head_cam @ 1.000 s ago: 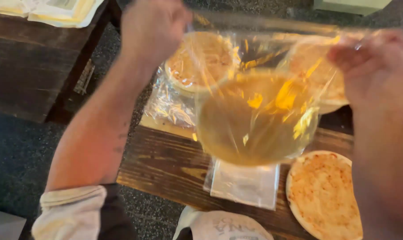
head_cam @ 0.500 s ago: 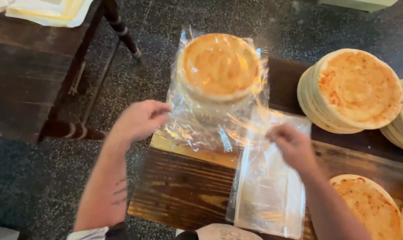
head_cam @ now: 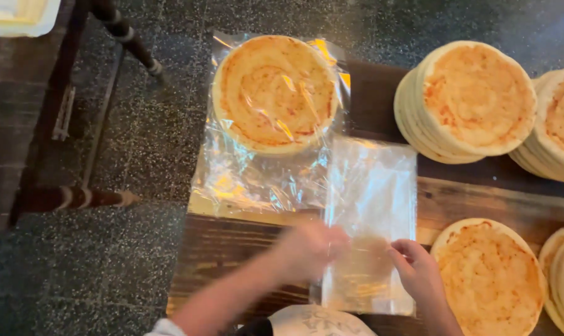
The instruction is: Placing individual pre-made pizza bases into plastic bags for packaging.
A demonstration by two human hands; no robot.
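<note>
Working a fresh clear plastic bag (head_cam: 370, 218) flat on the dark wooden bench (head_cam: 245, 261), now that the filled one has been set down.

Compared with half a second ago, both hands have dropped to the bag's near end: the left hand (head_cam: 310, 249), blurred, lies on its left edge, fingers' state impossible to tell; the right hand (head_cam: 419, 274) has fingers pinched on the right edge. Beyond the fingertips lies the bagged round golden flatbread (head_cam: 274, 93), wrapped in crinkled film. Right of the fingers: a stack of flatbreads (head_cam: 468, 99), a single flatbread (head_cam: 490, 277).
</note>
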